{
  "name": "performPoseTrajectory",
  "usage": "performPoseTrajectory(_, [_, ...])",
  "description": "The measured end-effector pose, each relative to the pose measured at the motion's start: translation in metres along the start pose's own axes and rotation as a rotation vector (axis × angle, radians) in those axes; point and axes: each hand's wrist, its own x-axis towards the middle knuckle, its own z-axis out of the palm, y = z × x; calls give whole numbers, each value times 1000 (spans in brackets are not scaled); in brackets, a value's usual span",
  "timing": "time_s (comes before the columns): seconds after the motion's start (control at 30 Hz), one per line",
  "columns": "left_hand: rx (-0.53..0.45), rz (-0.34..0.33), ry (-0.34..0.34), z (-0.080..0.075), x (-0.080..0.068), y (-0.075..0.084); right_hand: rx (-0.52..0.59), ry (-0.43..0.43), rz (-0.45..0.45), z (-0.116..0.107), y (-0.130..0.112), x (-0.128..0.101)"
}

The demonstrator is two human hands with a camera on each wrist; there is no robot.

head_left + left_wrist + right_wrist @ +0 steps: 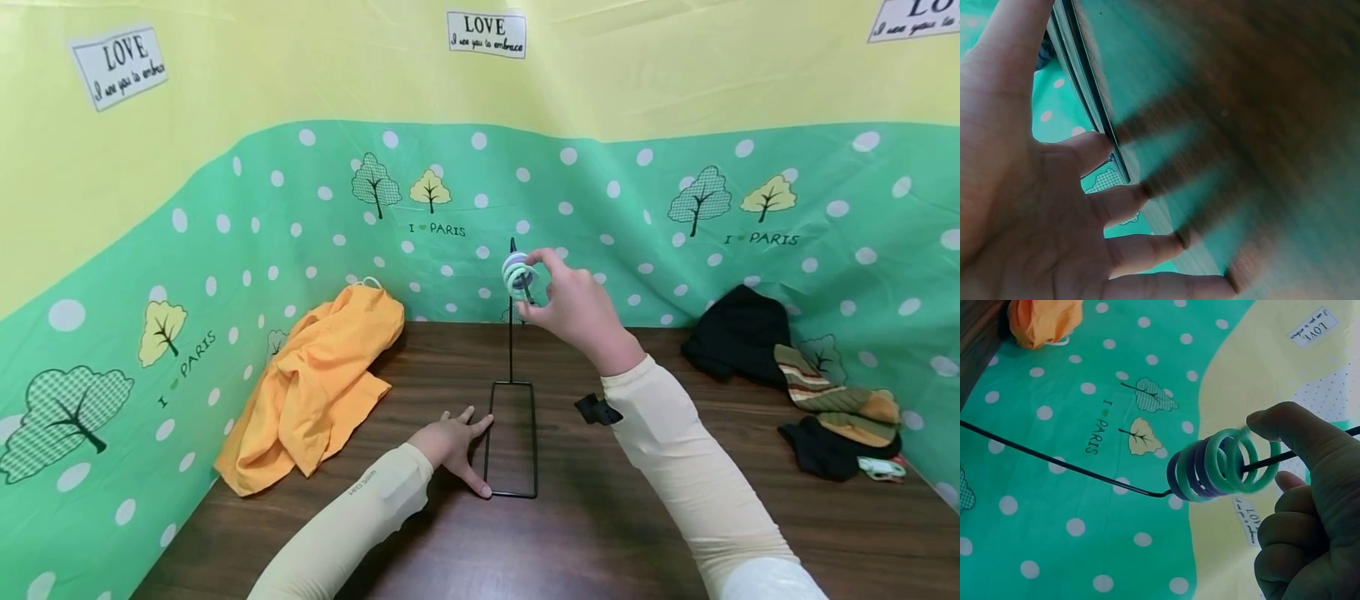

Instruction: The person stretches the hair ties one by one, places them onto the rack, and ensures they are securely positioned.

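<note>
A black wire stand point(511, 350) rises from the table, its flat rectangular base point(536, 442) lying on the wood. Green and purple hair ties point(1200, 469) are bunched around the stand's hook arm near the top. My right hand point(581, 308) pinches the outermost green hair tie point(1275, 469) between thumb and index finger, with the hook's tip passing through the loop. My left hand point(450, 446) rests on the table at the base's left side, fingers spread, the thumb at the near left corner. Its fingers point(1138, 253) look straight in the left wrist view.
An orange cloth point(322, 383) lies crumpled at the left. Black cloth point(738, 333) and striped socks point(825, 379) are heaped at the right. A small black piece point(597, 409) hangs by my right sleeve. Behind stands a green and yellow curtain point(600, 192).
</note>
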Motion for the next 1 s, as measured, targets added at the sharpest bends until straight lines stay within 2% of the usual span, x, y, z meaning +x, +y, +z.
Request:
performPoseTrajectory(0.37, [7,-4,-12,-2,3,-3,78,-6,67,0,8,-21])
performPoseTrajectory(0.57, [24,-25,-38,-8,2,-5,141,-10,7,5,20,-43])
performPoseTrajectory(0.67, [46,-35,-59,-8,0,-6,172,-80,-5,10,29,-56])
performPoseTrajectory(0.83, [86,-44,-62,-6,-4,-9,190,-283,9,27,50,-76])
performPoseTrajectory(1.0, [72,-47,-47,-8,-5,-13,131,-415,-17,48,69,-92])
